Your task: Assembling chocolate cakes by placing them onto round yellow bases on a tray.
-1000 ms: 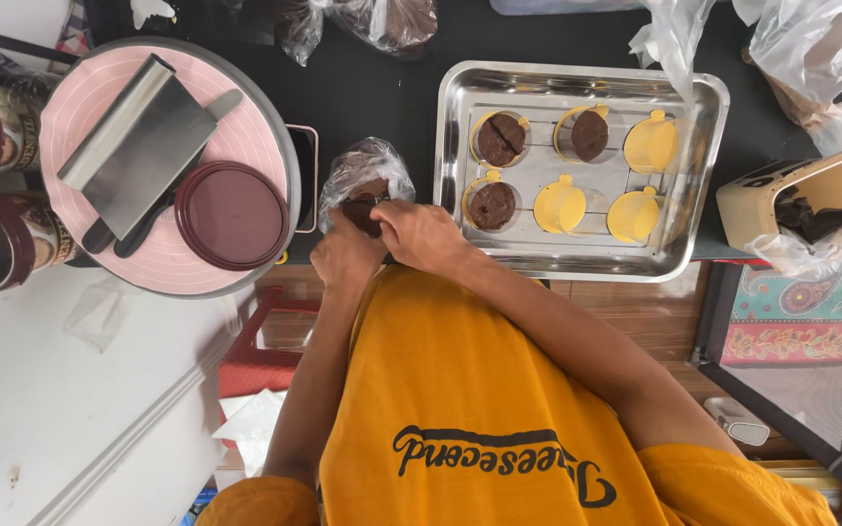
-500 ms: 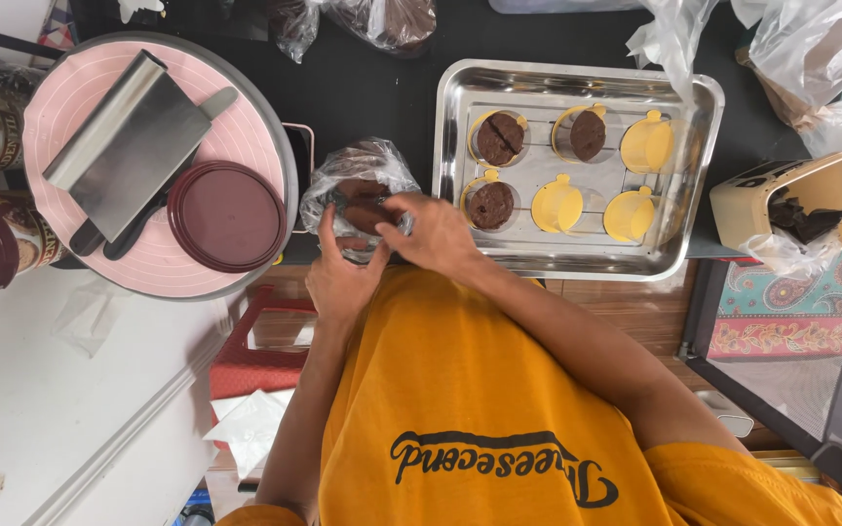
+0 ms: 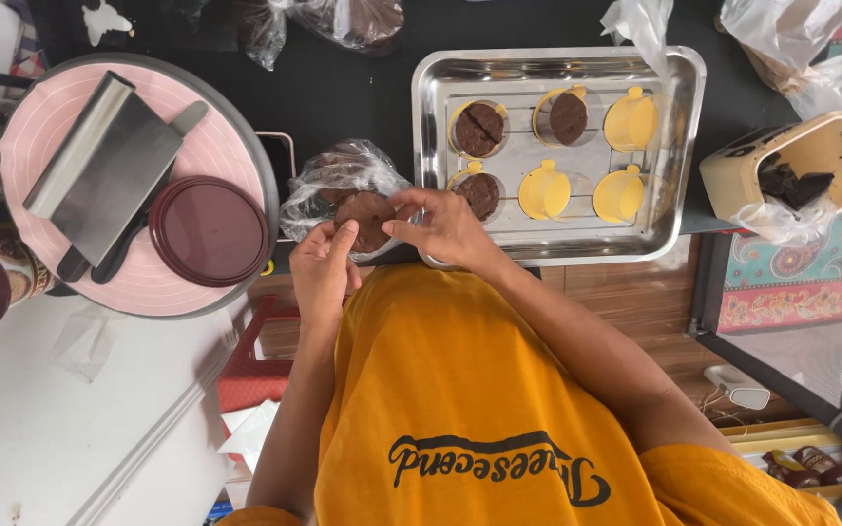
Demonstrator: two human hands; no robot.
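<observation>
Over clear bag (image 3: 343,180), hands (image 3: 382,248), brown disc (image 3: 364,216)

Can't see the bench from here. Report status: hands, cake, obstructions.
Left hand and right hand both gripping round chocolate cake disc. Disc held over clear plastic bag, beside steel tray. Nothing between disc and tray.

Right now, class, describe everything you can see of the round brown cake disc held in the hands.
The cake disc is a flat, dark brown round with a matt, crumbly-looking surface, seemingly whole. It is held roughly face-up between both hands: the left hand grips its left edge, the right hand pinches its right edge. It sits just over a crumpled clear plastic bag, left of the steel tray.
</observation>
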